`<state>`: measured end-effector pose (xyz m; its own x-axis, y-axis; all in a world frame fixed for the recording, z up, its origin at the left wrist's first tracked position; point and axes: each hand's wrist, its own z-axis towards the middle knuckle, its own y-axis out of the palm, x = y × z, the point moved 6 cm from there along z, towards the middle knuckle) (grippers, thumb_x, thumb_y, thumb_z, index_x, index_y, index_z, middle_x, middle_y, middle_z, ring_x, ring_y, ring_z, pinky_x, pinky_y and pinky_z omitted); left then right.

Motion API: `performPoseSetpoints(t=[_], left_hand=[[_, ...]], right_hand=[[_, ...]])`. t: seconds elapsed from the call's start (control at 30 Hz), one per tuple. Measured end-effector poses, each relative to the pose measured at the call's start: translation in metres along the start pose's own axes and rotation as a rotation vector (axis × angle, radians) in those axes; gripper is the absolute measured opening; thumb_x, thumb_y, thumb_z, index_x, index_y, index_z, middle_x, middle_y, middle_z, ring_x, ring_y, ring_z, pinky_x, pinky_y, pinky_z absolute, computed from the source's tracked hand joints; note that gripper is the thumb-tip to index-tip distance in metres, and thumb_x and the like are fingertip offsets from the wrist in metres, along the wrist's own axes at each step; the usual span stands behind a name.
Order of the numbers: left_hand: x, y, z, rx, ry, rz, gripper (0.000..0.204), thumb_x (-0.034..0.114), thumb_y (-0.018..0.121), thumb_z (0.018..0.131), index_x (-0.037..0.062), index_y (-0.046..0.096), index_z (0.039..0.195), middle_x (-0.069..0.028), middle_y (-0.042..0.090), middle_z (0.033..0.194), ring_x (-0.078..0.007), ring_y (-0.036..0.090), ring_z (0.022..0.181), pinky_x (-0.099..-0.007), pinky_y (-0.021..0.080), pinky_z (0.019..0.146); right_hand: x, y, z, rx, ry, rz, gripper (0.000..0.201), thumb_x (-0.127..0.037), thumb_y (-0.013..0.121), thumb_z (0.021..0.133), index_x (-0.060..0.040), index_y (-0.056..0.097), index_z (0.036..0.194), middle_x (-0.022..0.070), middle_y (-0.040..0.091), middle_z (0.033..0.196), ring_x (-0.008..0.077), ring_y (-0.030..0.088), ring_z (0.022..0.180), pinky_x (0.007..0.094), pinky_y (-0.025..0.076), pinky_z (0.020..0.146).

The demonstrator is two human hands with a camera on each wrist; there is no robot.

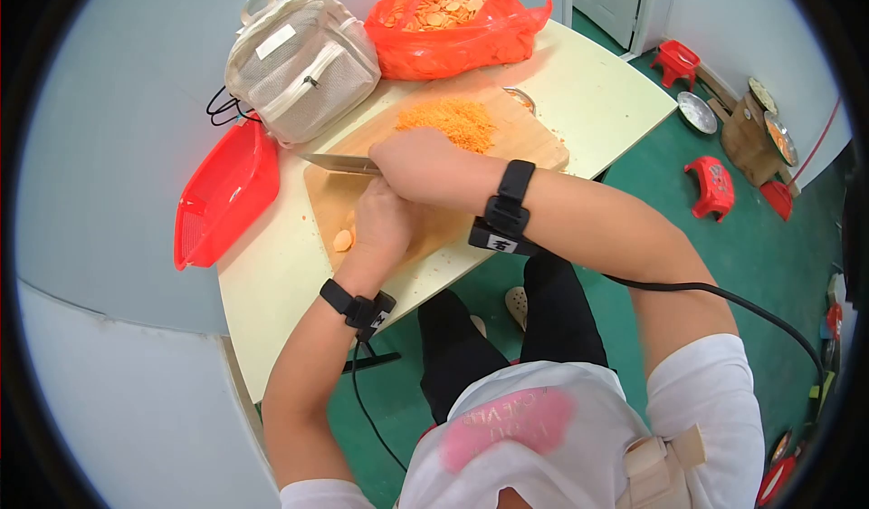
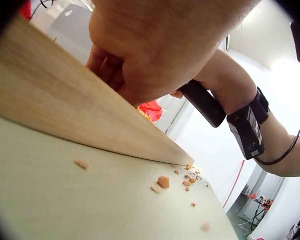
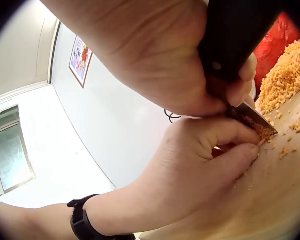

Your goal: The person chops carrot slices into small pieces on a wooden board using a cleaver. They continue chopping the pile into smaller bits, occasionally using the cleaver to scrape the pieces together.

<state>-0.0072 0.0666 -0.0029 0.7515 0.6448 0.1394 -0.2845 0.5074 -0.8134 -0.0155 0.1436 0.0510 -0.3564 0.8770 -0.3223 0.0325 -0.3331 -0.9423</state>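
Note:
In the head view my right hand [image 1: 424,163] grips the black handle [image 3: 232,40] of a broad-bladed cleaver [image 1: 339,162]. Its blade [image 3: 260,119] meets the wooden cutting board [image 1: 534,144] right beside my left fingertips. My left hand [image 1: 385,221] is bent low over the board, finger and thumb pinching a bit of orange vegetable [image 3: 261,142] against the blade; most of that piece is hidden. A heap of finely chopped orange vegetable [image 1: 457,121] lies beyond my hands. Near my left wrist sits a round orange slice [image 1: 343,240].
A red bag [image 1: 444,52] full of orange slices and a beige mesh backpack [image 1: 303,70] stand at the back of the pale table [image 1: 615,101]. A red plastic basket [image 1: 226,192] is at the left edge. Small crumbs [image 2: 163,182] lie by the board.

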Motion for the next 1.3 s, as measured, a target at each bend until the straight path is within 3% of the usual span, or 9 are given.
performPoseSetpoints(t=[0.27,0.57,0.67,0.77,1.3], left_hand=[[0.007,-0.014,0.005,-0.022,0.019,0.002,0.012,0.013,0.068,0.077,0.0043,0.069,0.084,-0.015,0.066,0.08,-0.0325,0.064,0.075,-0.0396,0.051,0.065],[0.002,-0.009,0.004,-0.044,-0.012,0.017,0.013,0.012,0.068,0.076,0.0021,0.069,0.084,-0.0154,0.065,0.08,-0.0332,0.063,0.074,-0.0404,0.051,0.067],[0.0,-0.006,0.002,-0.016,-0.11,0.033,0.013,0.012,0.068,0.076,0.0013,0.069,0.084,-0.0159,0.065,0.079,-0.0334,0.063,0.074,-0.0407,0.051,0.067],[0.007,-0.013,0.004,0.021,0.04,-0.035,0.012,0.011,0.068,0.077,0.0014,0.068,0.083,-0.0164,0.064,0.078,-0.0338,0.063,0.074,-0.0411,0.051,0.067],[0.004,-0.009,0.001,-0.052,0.005,-0.019,0.009,0.009,0.067,0.076,0.0029,0.069,0.082,-0.0166,0.065,0.08,-0.0339,0.063,0.075,-0.0409,0.051,0.067]], right_hand=[[0.014,-0.002,0.003,0.018,0.017,0.049,0.017,-0.013,0.057,0.079,-0.0046,0.065,0.092,0.0176,0.066,0.084,0.0354,0.065,0.083,0.044,0.051,0.07],[0.007,-0.001,0.0,-0.03,0.014,-0.028,0.018,-0.013,0.057,0.079,-0.0058,0.064,0.095,0.0161,0.067,0.085,0.0344,0.065,0.083,0.0437,0.051,0.071],[0.008,0.005,0.006,-0.02,0.031,-0.026,0.019,-0.013,0.058,0.079,-0.0059,0.065,0.095,0.0158,0.067,0.085,0.0339,0.066,0.084,0.0432,0.051,0.071],[0.014,0.001,0.01,-0.012,0.057,0.004,0.019,-0.012,0.059,0.078,-0.0058,0.065,0.095,0.0157,0.067,0.085,0.0337,0.066,0.084,0.0428,0.051,0.071],[0.01,-0.001,-0.005,-0.012,-0.012,-0.043,0.018,-0.012,0.057,0.079,-0.0051,0.065,0.093,0.0161,0.066,0.085,0.0338,0.065,0.084,0.0438,0.051,0.07]])
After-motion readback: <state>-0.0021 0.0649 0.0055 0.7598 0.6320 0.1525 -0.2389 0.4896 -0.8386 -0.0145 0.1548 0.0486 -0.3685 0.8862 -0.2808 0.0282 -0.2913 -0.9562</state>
